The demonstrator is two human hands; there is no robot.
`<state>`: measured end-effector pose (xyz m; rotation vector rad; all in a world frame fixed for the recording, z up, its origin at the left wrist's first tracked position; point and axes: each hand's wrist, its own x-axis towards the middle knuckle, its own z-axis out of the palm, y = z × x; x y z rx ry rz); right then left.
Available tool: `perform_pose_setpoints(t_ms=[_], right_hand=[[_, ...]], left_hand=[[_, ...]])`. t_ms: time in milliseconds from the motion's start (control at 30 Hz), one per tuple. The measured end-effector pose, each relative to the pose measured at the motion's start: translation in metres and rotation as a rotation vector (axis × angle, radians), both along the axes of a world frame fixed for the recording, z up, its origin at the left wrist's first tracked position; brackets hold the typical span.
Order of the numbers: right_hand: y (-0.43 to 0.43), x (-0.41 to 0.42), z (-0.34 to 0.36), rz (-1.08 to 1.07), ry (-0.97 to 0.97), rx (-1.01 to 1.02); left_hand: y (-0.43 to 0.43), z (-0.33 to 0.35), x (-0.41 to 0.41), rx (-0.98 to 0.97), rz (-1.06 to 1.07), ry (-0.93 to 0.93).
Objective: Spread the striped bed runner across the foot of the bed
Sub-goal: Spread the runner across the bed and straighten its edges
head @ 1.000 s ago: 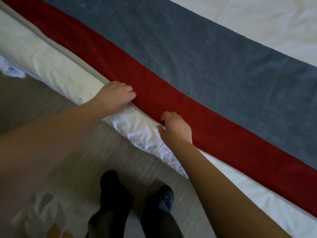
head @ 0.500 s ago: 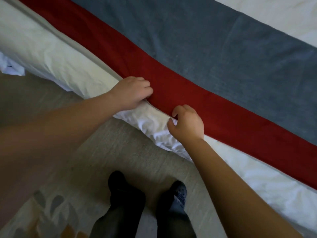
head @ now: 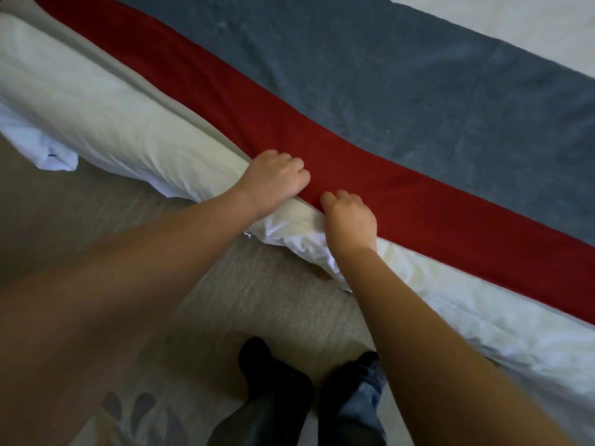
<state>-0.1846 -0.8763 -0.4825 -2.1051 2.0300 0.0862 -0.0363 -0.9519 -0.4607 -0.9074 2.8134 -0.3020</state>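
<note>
Bed runner [head: 370, 101]: laid flat on the bed [head: 96, 101], running diagonally from upper left to lower right of the head view. It has two stripes, red on the side nearer the person and grey-blue beyond it. White bedding shows past the far stripe at upper right. The runner's near edge follows the edge of the mattress.

Left hand [head: 273, 183]: at the near edge of the red stripe, knuckles up, fingers curled down and gripping that edge. The fingertips are hidden under the hand.

Right hand [head: 351, 220]: just beside the left hand, apart from it, on the same edge of the red stripe. Fingers curled in the same manner, holding the edge; thumb not visible.

Both hands sit on the boundary between the red stripe and the white bedding, which is crumpled directly beneath them and hangs over the side of the bed.

Floor [head: 257, 300]: grey carpet. The person's two dark shoes [head: 267, 365] stand on it close to the bed.
</note>
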Motion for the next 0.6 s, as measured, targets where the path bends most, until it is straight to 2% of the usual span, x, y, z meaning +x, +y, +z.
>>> perform_pose_setpoints(t_ms=[133, 367, 467, 600], right_hand=[[-0.008, 0.003, 0.007, -0.020, -0.009, 0.062], [-0.046, 0.036, 0.009, -0.017, -0.284, 0.015], [-0.049, 0.052, 0.004, -0.051, -0.233, 0.032], [-0.036, 0.063, 0.007, 0.042, -0.226, -0.033]], left_hand=[[-0.010, -0.003, 0.027, 0.122, 0.129, 0.052], [-0.054, 0.016, 0.073, 0.127, 0.246, 0.024], [-0.055, 0.019, 0.084, 0.103, 0.241, 0.034], [-0.040, 0.013, 0.088, 0.090, 0.208, -0.025]])
